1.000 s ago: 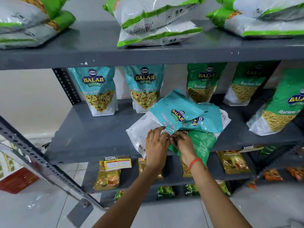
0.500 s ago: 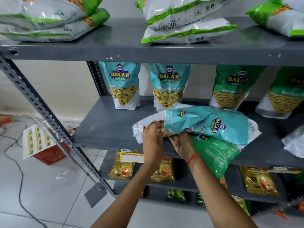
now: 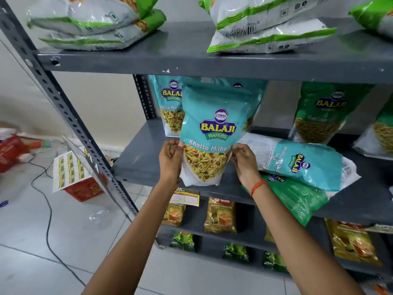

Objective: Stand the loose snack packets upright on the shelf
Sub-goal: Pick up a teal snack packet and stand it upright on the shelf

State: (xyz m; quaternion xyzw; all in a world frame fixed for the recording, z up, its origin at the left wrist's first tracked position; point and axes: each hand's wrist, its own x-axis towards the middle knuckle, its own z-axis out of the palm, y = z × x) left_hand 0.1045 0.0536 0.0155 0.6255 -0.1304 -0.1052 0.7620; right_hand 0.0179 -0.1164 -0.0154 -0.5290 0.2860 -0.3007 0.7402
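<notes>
Head view, held packet: you have a teal Khatta Mitha packet (image 3: 209, 133) upright and face-on, raised in front of the middle shelf (image 3: 138, 165); half a second ago it lay flat on the loose pile.
Left hand: your left hand (image 3: 171, 161) is closed on the packet's lower left edge, thumb on the front.
Right hand: your right hand (image 3: 244, 161) pinches the lower right edge; an orange wrist band (image 3: 257, 186) sits just below it. Both hands were lower before, palms down on the pile.
Packet base: level with the shelf's front lip; you cannot tell from here whether it touches.
Right of your right hand: a second teal packet (image 3: 302, 165) lies on its side, touching a flat green packet (image 3: 297, 199) that sticks out past the shelf's front edge. Both are unmoved apart from the camera shift.
Behind the held packet: an upright teal packet (image 3: 168, 103), partly hidden.
Far right of hands: an upright green Ratlami packet (image 3: 323, 111).
Below your hands: a yellow price label (image 3: 187, 196) on the shelf edge.
</notes>
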